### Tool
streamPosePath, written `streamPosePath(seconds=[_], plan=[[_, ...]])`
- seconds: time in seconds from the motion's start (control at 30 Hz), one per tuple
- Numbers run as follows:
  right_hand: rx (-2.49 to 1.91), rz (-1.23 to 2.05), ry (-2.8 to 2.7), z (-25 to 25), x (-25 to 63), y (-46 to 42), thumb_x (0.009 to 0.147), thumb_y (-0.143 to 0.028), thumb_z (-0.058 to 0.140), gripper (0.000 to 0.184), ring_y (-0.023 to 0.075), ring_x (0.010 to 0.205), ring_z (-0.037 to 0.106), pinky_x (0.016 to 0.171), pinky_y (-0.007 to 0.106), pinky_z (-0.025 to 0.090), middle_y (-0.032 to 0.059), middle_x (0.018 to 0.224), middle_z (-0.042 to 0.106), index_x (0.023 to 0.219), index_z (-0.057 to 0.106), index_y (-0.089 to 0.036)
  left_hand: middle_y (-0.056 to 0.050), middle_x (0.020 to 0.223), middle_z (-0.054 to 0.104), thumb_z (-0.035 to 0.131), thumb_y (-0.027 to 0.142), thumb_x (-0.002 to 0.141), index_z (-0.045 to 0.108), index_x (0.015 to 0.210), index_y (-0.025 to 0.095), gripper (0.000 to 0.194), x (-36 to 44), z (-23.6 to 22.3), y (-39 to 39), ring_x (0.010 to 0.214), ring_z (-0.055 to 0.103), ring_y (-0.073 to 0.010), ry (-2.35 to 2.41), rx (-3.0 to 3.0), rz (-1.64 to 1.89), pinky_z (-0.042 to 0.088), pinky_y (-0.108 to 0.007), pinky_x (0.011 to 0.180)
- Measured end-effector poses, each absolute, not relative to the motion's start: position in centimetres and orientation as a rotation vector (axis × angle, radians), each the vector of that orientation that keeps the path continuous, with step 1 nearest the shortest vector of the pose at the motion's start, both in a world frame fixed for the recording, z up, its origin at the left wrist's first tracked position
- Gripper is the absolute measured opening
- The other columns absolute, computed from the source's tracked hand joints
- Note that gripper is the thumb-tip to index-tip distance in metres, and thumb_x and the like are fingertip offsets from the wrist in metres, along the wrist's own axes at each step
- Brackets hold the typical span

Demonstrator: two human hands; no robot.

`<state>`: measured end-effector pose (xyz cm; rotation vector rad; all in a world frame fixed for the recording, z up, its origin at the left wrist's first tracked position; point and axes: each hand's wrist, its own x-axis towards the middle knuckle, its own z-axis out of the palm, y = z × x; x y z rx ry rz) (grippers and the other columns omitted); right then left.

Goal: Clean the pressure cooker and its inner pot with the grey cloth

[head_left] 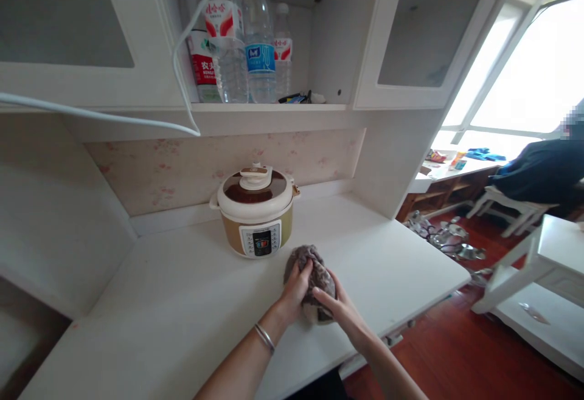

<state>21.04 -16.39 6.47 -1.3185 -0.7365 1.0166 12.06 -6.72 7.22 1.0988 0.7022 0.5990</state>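
Note:
A crumpled grey-brown cloth (pixel 306 256) is bunched between my two hands above the white counter (pixel 182 303). My left hand (pixel 294 289) presses its fingers into the cloth from the left. On the opposite side my right hand (pixel 336 301) grips it, thumb across the front. Below the cloth shows a cream and dark part (pixel 314 315); I cannot tell whether it belongs to the cloth or is a separate object. Just behind and left of my hands stands an electric pressure cooker (pixel 233 237), upright with its lid on.
Overhead, a cabinet shelf (pixel 274 107) holds several plastic bottles (pixel 261 78). A white cable (pixel 114 118) hangs across the left cabinet door. Right of the counter, metal pot lids (pixel 449 239) lie on the red floor near a white table (pixel 563 254). A person (pixel 542 169) sits by the window.

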Motion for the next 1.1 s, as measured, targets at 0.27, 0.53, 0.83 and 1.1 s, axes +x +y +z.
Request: streamPosePath(seconds=[0.27, 0.53, 0.83, 1.1], plan=[[-1.468, 1.021, -0.648, 6.5, 28.5, -16.1, 0.062, -0.024, 0.071, 0.055, 0.0225, 0.081, 0.068, 0.074, 0.034, 0.054, 0.0054, 0.095, 0.07, 0.114, 0.053, -0.019, -0.008, 0.147, 0.038, 0.044, 0.06, 0.085, 0.052, 0.129, 0.019, 0.06, 12.9, 7.1, -7.5, 0.138, 0.029, -0.0221, 0.364, 0.779, 0.434, 0.022, -0.037, 0.113], [-1.849, 0.967, -0.745, 3.9, 43.8, -17.4, 0.063, -0.029, 0.065, 0.063, 0.0225, 0.088, 0.066, 0.076, 0.032, 0.052, 0.0076, 0.108, 0.066, 0.123, 0.05, -0.021, -0.008, 0.103, 0.062, 0.063, 0.037, 0.076, 0.061, 0.096, 0.017, 0.029, 3.9, 3.9, -0.8, 0.084, 0.062, -0.0175, 0.881, 1.014, 0.825, 0.05, -0.033, 0.077], [-2.183, -0.221, -1.17, 6.0, 40.6, -13.5, 0.079, -0.044, 0.046, 0.039, 0.0267, 0.098, 0.057, 0.089, 0.045, 0.042, 0.0086, 0.109, 0.063, 0.107, 0.062, -0.023, -0.007, 0.137, 0.048, 0.056, 0.044, 0.079, 0.057, 0.118, 0.025, 0.043, -4.1, 6.3, 12.2, 0.116, 0.051, -0.023, 1.129, 1.123, 1.212, 0.048, -0.036, 0.086], [-1.554, 0.807, -0.947, 8.5, 30.0, -4.7, 0.077, -0.058, 0.054, 0.051, 0.0239, 0.109, 0.055, 0.086, 0.036, 0.047, 0.009, 0.122, 0.059, 0.113, 0.06, -0.023, 0.006, 0.155, 0.019, 0.039, 0.064, 0.084, 0.029, 0.142, 0.044, 0.062, -2.7, 6.8, 14.7, 0.141, 0.019, -0.0257, 1.006, 1.158, 0.992, 0.027, -0.05, 0.108]])
